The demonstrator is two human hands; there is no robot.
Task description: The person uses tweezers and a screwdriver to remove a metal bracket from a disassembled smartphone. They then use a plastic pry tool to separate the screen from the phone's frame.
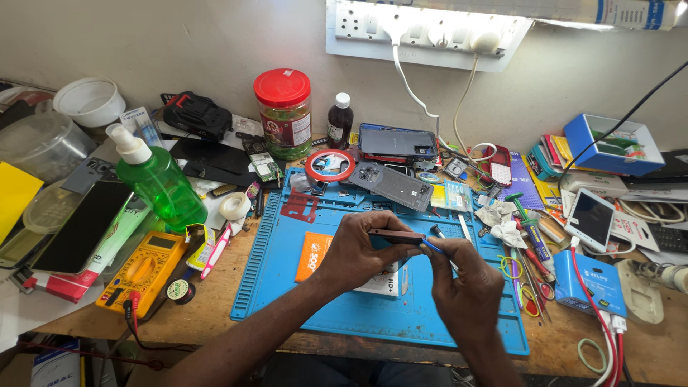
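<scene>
Blue rubber work mat, ridged along its edges, at centre. Orange card printed in white, lying on it. Dark maroon phone frame with a blue plastic pry tool at centre. Green translucent spray bottle, white-capped, at ten o'clock. Yellow multimeter at nine o'clock. Red-lidded clear jar at twelve o'clock. Blue cardboard box at two o'clock. Brown wooden tabletop seen beneath.

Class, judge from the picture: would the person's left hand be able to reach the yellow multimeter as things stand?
Probably yes, once freed. The left hand grips a phone; the yellow multimeter lies uncovered on the table to its left, and nothing tall stands between them.
</scene>
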